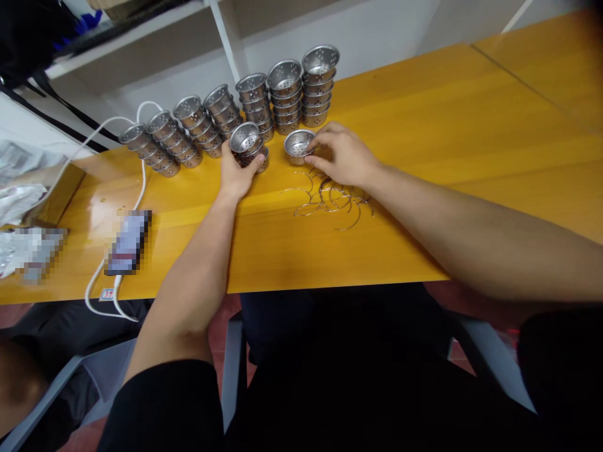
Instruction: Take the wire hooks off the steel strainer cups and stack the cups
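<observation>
My left hand [239,174] is closed round a short stack of perforated metal cups [245,139], thumb on the near right side and fingers on the left. Between the thumb and fingers of my right hand [340,154] is the rim of a single perforated metal cup [298,145], low at the table top, just right of that stack. Several thin curved wires [332,196] lie in a loose tangle below my right hand. Behind both hands runs a slanting row of taller cup stacks [285,94].
A phone [127,243] with a white cable [142,185] lies left on the yellow table [282,257]. Plastic bags [21,194] and a cardboard box [61,194] are at the far left. A shelf [155,31] stands behind the stacks. Another person's arm [19,383] shows lower left.
</observation>
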A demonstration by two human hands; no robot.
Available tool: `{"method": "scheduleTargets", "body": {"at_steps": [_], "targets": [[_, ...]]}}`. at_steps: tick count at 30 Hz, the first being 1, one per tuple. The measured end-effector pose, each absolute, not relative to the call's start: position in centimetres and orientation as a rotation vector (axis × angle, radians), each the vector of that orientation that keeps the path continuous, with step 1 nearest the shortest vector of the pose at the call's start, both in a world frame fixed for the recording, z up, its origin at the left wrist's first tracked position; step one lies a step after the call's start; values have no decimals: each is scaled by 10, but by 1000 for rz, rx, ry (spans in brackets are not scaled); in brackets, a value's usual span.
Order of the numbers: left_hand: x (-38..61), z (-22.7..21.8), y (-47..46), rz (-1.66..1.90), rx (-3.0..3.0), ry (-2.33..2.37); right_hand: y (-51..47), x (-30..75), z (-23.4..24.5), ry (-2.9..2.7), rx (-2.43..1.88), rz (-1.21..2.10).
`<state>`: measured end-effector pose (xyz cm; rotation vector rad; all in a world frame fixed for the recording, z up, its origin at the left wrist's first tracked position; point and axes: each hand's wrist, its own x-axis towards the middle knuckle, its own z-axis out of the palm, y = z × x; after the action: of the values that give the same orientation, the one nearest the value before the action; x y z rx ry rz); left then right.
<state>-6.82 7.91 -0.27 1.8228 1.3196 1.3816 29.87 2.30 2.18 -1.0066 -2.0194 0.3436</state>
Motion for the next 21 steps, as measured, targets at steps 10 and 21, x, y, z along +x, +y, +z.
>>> {"method": "scheduleTargets", "body": {"at_steps": [10,21], "targets": [[-64,4,74,1412,1877,1347,39,305,6,-2011,-1028,374],[-67,-8,77,1476,1739,1507,14,284,26,-2113,-1035,446]]}}
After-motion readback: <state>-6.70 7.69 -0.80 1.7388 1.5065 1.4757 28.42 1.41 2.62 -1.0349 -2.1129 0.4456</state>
